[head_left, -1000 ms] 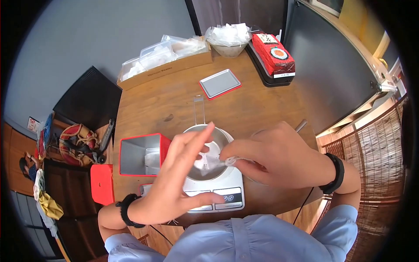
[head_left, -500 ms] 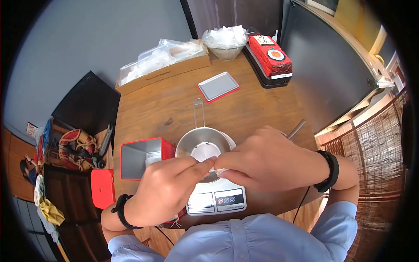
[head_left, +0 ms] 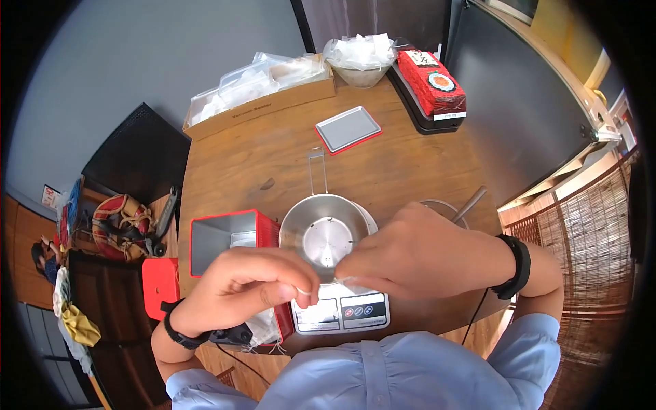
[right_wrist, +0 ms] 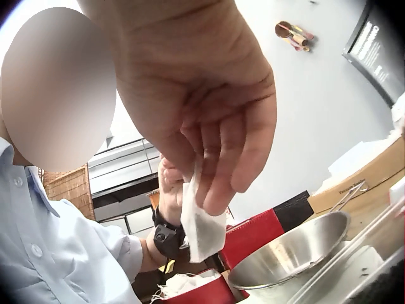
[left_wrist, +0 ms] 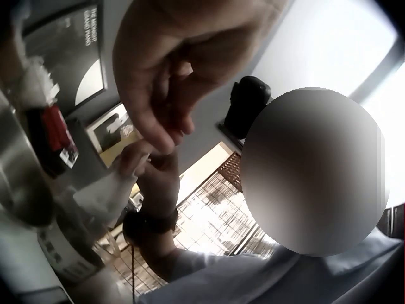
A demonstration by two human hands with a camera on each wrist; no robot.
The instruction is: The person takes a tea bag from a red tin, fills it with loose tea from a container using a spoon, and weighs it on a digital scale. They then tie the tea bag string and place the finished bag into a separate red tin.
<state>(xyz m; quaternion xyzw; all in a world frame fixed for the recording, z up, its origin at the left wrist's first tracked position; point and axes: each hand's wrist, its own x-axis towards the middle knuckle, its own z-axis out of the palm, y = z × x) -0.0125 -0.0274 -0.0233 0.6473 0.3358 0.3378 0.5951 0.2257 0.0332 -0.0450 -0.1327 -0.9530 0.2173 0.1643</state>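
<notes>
My right hand pinches the top of a small white drawstring pouch, which hangs below its fingertips in the right wrist view. The left hand is drawn a little to the left, thumb and fingertips together on a thin white string. Both hands are over the near rim of a steel pan with a long wire handle and a few dark bits inside. The pan stands on a white kitchen scale.
A red-rimmed tin stands left of the pan, its red lid beside it. Another red box holds stringed white pouches. A spoon handle sticks out at the right. Farther back are a tray, a cardboard box and a red packet.
The left hand, spread over the pan a second ago, came to the pouch in the right hand, then drew apart to the left with fingertips closed. The right hand stays near the pan's right side.
</notes>
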